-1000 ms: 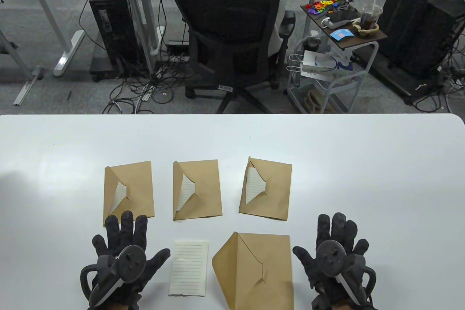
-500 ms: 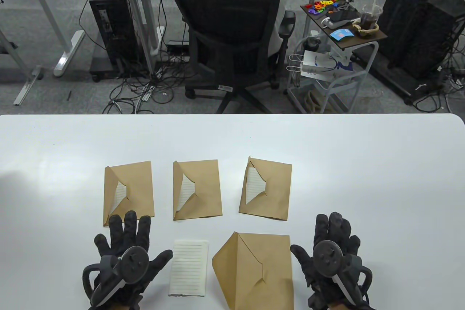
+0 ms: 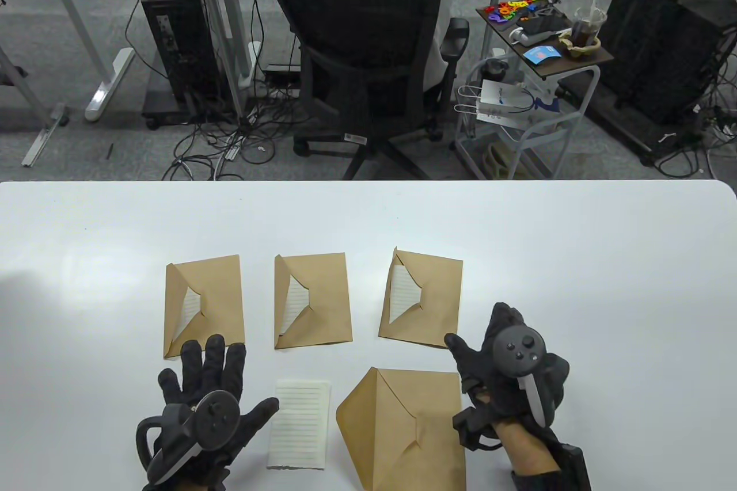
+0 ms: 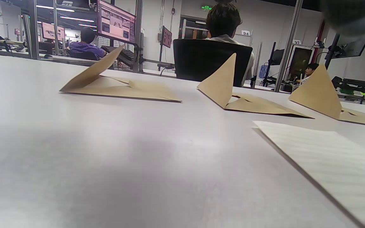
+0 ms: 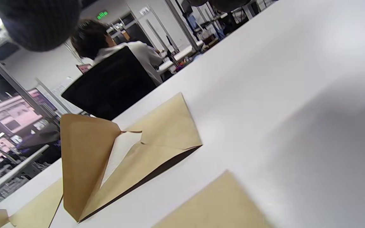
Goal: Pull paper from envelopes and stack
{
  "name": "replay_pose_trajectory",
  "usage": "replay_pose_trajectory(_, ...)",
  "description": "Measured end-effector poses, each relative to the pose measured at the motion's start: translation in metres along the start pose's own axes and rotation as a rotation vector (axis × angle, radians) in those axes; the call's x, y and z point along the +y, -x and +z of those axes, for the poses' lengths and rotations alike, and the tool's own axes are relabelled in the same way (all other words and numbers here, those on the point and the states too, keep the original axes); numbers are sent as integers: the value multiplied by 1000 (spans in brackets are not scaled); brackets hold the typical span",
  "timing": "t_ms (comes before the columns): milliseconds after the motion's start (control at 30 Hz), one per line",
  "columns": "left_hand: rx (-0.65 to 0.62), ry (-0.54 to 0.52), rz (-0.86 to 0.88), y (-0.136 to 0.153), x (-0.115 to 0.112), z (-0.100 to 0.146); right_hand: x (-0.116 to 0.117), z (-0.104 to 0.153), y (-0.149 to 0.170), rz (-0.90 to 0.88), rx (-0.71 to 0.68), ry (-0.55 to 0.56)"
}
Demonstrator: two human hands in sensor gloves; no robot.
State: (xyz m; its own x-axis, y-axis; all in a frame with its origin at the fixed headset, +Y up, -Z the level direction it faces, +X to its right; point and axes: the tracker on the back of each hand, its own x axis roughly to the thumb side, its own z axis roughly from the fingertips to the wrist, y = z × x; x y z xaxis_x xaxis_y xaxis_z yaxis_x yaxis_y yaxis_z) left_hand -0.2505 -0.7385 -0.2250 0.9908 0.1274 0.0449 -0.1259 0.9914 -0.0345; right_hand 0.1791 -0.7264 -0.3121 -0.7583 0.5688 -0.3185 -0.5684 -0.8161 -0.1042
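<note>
Left grip: the left hand (image 3: 198, 416) lies flat on the bench (image 3: 576, 261) with fingers spread, holding nothing; its fingertips reach the near edge of the left envelope.
Right grip: the right hand (image 3: 509, 376) is raised and tilted near the right edge of the empty envelope, thumb out toward the right envelope's near corner; whether the other fingers are curled or straight cannot be told, and nothing shows in its grasp.
Loose paper: a lined sheet (image 3: 299, 425) lies flat near the front edge, just beside the left hand's thumb.
Empty envelope: a brown envelope (image 3: 409, 427) with its flap open to the left lies just right of the sheet.
Back row: left envelope (image 3: 204, 301), middle envelope (image 3: 314, 301) and right envelope (image 3: 423, 298) lie apart, flaps lifted, lined paper showing in each.
</note>
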Motion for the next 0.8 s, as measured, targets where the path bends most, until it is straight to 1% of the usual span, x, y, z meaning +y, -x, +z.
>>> replay_pose_trajectory(167, -6, -4, 8, 0, 0, -1, 24, -35, -21, 29, 158, -102)
replay_pose_trajectory(267, -8, -3, 11, 1, 0, -1, 40, -51, -27, 76, 230, -128)
replay_pose_trajectory(300, -8, -2, 13, 1, 0, -2, 47, -56, -27, 63, 254, -133)
replay_pose_trajectory(333, -8, 0, 16, 1, 0, -2, 53, -60, -28, 55, 289, -114)
replay_pose_trajectory(400, -9, 3, 20, 1, 1, -2, 62, -66, -28, 87, 327, -110)
replay_pose_trajectory(533, -10, 4, 23, 2, 1, -3, 71, -71, -33, 196, 333, -55)
replay_pose_trajectory(600, -12, 4, 24, 2, 1, -3, 77, -72, -36, 247, 349, -70)
replay_pose_trajectory(667, -14, 5, 21, 1, 1, -4, 79, -71, -38, 321, 356, -33)
replay_pose_trajectory(700, -16, 7, 20, 1, 1, -4, 79, -72, -39, 279, 352, -13)
replay_pose_trajectory(800, -18, 9, 14, 0, 1, -4, 76, -73, -39, 251, 365, 15)
